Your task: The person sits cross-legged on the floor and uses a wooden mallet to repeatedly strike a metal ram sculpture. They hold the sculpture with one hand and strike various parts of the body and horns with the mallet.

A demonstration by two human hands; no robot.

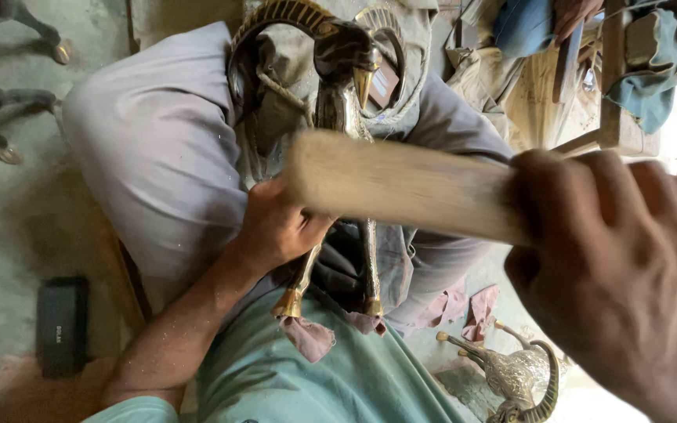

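Left hand clamps the brass ram figure lying across the lap, horns pointing away. Right hand is fisted round a blurred wooden stick above it. A second ram figure lies on the dusty concrete floor, a black box opposite.
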